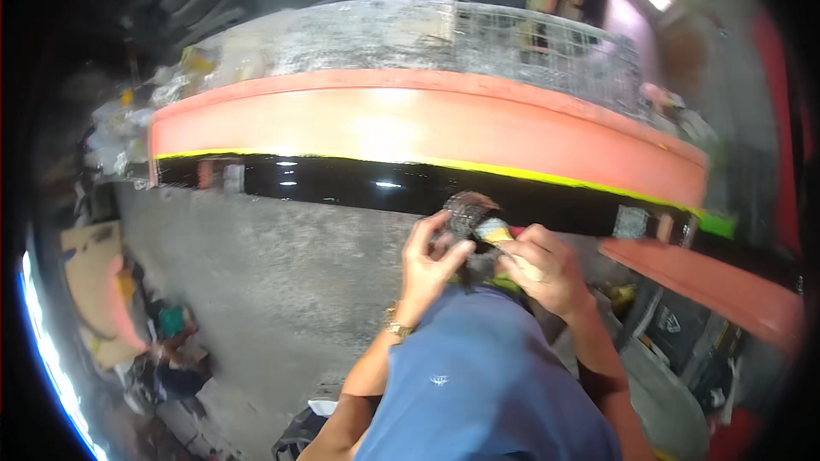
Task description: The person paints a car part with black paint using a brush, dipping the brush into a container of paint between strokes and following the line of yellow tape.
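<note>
My left hand is closed around a dark, paint-smeared cup, just in front of the black lower band of a long salmon-pink panel. My right hand grips a paintbrush with a pale wooden handle, its head at the cup's right side. Whether the bristles are inside the cup or on its rim I cannot tell. A bright yellow-green line runs between the pink and black parts of the panel. The picture is somewhat blurred.
Behind the panel is a grey, paint-marked surface. A pink board extends at the right, above dark clutter. Cardboard and assorted items lie at the left on the grey concrete floor. Daylight shows through an opening at the top right.
</note>
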Demonstrator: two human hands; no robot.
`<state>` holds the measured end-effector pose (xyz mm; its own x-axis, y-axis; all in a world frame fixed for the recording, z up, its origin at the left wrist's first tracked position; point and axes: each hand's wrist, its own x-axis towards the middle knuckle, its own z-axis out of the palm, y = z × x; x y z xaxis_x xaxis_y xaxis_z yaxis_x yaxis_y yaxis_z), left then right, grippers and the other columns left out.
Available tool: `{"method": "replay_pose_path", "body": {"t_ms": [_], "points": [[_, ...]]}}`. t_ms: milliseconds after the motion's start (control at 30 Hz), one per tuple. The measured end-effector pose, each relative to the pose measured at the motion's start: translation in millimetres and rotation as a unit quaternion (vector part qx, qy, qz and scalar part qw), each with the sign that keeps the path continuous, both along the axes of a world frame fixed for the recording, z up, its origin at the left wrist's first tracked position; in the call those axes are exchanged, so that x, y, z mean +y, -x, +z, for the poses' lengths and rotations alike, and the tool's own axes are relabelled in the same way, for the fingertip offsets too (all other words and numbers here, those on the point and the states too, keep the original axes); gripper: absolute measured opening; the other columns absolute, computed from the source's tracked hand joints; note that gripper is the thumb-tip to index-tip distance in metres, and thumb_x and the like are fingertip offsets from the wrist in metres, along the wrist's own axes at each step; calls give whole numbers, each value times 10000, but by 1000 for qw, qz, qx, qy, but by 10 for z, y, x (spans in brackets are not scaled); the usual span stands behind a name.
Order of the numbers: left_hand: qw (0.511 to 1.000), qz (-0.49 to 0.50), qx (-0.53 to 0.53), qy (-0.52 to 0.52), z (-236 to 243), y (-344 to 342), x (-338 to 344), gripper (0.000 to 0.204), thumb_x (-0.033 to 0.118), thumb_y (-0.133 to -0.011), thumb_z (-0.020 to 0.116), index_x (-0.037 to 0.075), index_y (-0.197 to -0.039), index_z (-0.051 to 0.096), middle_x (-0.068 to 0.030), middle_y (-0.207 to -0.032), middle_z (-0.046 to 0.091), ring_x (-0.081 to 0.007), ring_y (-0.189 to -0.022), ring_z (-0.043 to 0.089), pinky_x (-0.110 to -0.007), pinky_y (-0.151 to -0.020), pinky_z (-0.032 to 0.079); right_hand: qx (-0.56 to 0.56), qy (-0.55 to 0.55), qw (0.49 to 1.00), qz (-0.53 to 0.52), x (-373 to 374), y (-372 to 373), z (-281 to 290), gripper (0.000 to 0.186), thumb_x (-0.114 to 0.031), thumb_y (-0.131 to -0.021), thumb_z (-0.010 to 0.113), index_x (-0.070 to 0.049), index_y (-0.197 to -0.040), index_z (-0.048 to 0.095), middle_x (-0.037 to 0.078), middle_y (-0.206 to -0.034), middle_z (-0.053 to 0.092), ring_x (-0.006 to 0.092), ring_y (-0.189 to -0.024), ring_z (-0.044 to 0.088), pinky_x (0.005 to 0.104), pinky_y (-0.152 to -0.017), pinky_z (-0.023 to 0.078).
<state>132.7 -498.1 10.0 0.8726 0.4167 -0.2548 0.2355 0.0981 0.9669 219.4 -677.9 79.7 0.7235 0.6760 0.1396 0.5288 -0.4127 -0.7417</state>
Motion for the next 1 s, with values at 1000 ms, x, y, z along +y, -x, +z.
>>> {"method": "replay_pose_path", "body": {"t_ms": [1000], "points": [[993, -52, 60, 86, -96, -601, -397, 462, 95, -845, 701, -11, -1264, 537, -103, -1173, 597, -182, -1102, 554, -348, -979, 439, 386, -364, 749, -397, -1307, -91, -1040, 173, -110, -938, 589, 22, -1010, 674, 71, -751, 622, 115, -588, 586, 233, -529, 478]]}}
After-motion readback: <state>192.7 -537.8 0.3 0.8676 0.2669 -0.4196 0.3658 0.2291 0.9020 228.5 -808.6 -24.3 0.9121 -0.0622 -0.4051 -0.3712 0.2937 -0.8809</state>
